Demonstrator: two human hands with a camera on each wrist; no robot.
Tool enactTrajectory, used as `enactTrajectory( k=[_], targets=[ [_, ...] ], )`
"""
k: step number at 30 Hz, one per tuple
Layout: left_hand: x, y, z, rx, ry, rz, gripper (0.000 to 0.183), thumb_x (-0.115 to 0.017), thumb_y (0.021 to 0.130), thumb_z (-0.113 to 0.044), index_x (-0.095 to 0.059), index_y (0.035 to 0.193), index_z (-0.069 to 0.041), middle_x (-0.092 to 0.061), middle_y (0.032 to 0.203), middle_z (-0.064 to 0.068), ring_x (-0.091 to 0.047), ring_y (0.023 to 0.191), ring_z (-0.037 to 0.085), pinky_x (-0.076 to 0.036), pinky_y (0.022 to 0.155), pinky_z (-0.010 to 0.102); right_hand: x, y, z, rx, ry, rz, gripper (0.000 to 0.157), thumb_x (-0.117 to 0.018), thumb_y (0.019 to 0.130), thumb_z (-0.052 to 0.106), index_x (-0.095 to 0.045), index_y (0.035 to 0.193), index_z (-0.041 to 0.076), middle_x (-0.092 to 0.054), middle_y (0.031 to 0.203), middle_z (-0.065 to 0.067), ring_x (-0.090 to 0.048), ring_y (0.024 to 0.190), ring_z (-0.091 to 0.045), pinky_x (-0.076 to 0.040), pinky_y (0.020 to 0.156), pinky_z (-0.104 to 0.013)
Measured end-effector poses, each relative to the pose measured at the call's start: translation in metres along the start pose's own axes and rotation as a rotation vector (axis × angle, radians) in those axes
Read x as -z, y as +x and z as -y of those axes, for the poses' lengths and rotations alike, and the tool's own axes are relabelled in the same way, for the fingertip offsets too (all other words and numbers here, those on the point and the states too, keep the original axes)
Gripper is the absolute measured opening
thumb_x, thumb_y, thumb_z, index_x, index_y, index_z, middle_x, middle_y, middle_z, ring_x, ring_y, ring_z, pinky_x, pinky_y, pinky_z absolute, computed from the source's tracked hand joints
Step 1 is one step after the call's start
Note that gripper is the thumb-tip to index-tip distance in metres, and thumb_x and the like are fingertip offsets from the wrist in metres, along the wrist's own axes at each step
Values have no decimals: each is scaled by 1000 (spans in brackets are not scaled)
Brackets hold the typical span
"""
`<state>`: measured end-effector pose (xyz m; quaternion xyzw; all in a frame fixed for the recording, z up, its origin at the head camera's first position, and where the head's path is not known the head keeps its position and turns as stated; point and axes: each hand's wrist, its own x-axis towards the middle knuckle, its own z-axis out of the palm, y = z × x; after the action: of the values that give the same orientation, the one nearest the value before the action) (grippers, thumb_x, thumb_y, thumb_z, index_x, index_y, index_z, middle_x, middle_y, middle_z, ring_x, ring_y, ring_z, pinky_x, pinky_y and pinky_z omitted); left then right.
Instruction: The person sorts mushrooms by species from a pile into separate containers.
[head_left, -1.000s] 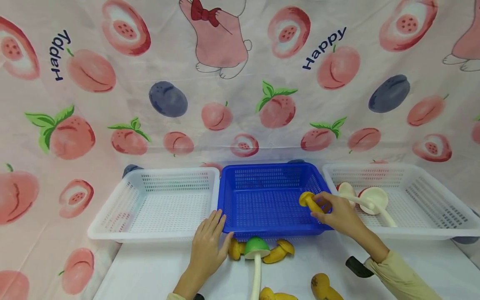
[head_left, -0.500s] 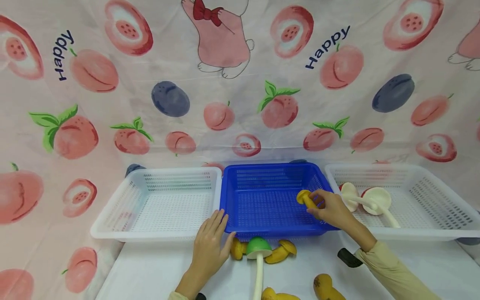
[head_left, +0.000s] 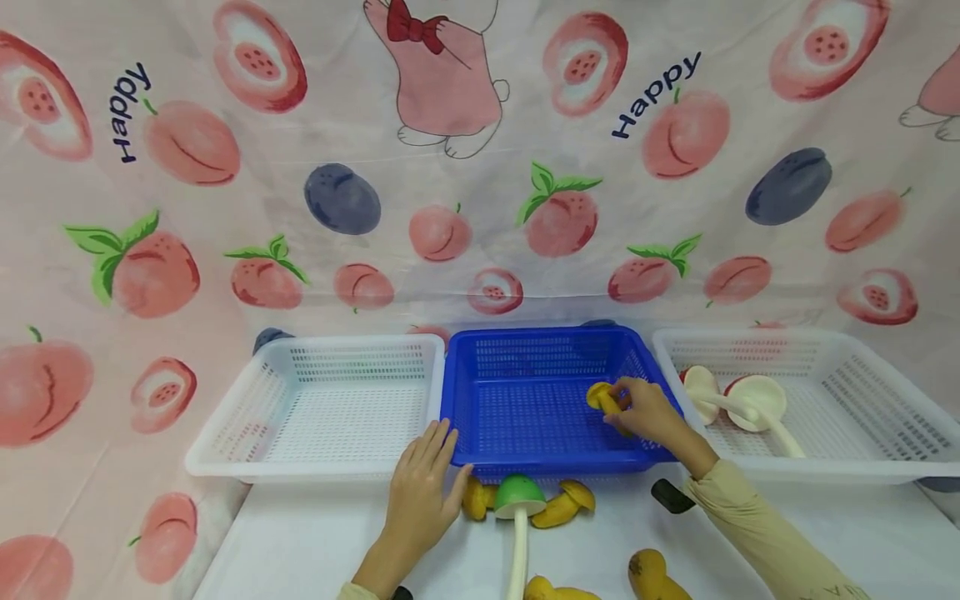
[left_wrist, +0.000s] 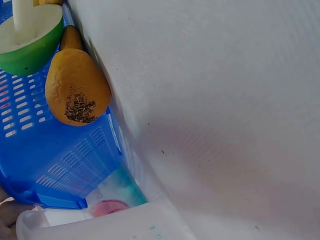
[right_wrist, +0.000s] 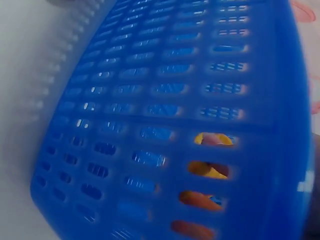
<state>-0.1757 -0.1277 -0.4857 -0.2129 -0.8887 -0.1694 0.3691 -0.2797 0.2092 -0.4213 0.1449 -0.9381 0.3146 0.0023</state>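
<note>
In the head view my right hand (head_left: 647, 412) pinches a yellow toy mushroom (head_left: 599, 397) by its stem, over the right part of the blue basket (head_left: 555, 462). Only bits of yellow and fingers show through the basket's slotted wall (right_wrist: 190, 120) in the right wrist view. My left hand (head_left: 422, 487) rests its straight fingers on the basket's front left corner, beside the left white basket (head_left: 300, 477). Against the blue basket's front lie a green-capped toy mushroom (head_left: 519, 495) with a long white stem and two yellow mushrooms, one (head_left: 564, 505) on its right.
The right white basket (head_left: 862, 468) holds red-and-white toy mushrooms (head_left: 757, 402). More yellow mushrooms (head_left: 651, 575) lie near the front edge of the view on the white table (head_left: 300, 533). Behind the baskets hangs a fruit-printed cloth (head_left: 480, 192).
My right hand has moved left and slightly inward over the blue basket, carrying the yellow mushroom. The left hand stays at the basket corner. The head view has shifted slightly.
</note>
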Motion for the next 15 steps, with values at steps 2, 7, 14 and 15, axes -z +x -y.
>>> enactTrajectory(
  k=[2, 7, 14, 15],
  targets=[
    [0, 0, 1, -1, 4, -5, 47, -59, 89, -29, -61, 121, 5, -54, 132, 21, -48, 124, 36, -42, 97, 53, -2, 4, 1, -16, -4, 22, 38, -77, 76, 9, -59, 105, -9, -66, 81, -14, -62, 71, -24, -54, 57, -34],
    [-1, -1, 2, -2, 5, -13, 47, -59, 89, -30, -61, 121, 4, -54, 131, 20, -48, 124, 35, -42, 97, 53, -9, 13, -2, -43, -11, 49, 38, -77, 74, 6, -59, 103, -10, -64, 83, -17, -60, 72, -25, -53, 58, -34],
    [-1, 0, 0, -6, -4, -16, 46, -59, 89, -29, -61, 120, 5, -54, 131, 21, -49, 124, 35, -42, 96, 53, -18, 22, -9, -118, -46, 91, 37, -77, 74, 7, -59, 100, -12, -61, 89, -20, -58, 69, -24, -52, 57, -32],
    [-1, 0, 0, -5, -6, -17, 46, -59, 89, -29, -61, 121, 5, -54, 131, 21, -48, 124, 35, -42, 96, 53, -18, 23, -10, -141, -46, 101, 37, -77, 74, 8, -59, 100, -11, -61, 90, -20, -58, 69, -23, -51, 56, -32]
  ],
)
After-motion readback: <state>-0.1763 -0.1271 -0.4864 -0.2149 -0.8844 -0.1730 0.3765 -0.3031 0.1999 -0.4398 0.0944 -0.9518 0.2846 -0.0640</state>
